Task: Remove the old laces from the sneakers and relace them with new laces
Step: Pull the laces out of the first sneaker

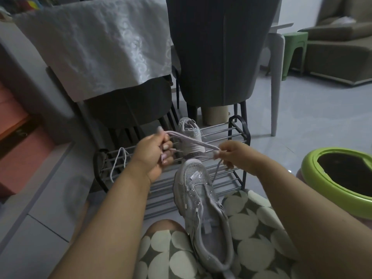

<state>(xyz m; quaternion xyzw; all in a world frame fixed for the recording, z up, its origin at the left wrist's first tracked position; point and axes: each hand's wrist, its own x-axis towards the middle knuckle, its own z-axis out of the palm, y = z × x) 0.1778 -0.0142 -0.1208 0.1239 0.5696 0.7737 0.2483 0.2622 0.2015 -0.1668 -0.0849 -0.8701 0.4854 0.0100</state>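
Observation:
A grey mesh sneaker [201, 214] lies on my lap, toe pointing away from me, with no lace across most of its eyelets. My left hand [154, 153] grips one end of a pale lilac lace [193, 140]. My right hand [231, 154] pinches the same lace, which is stretched between both hands above the toe. A strand hangs from my right hand down to the sneaker's front. The second sneaker [190, 135] stands laced on the top of the shoe rack [239, 129] behind my hands. A loose white lace [118, 162] hangs over the rack's left side.
Two dark chairs stand behind the rack, one draped with a white patterned cloth [96, 51]. A green-rimmed round object [342, 176] sits on the floor at the right. A green stool [295, 49] and a sofa are at the far right. Pink boxes [18, 150] line the left.

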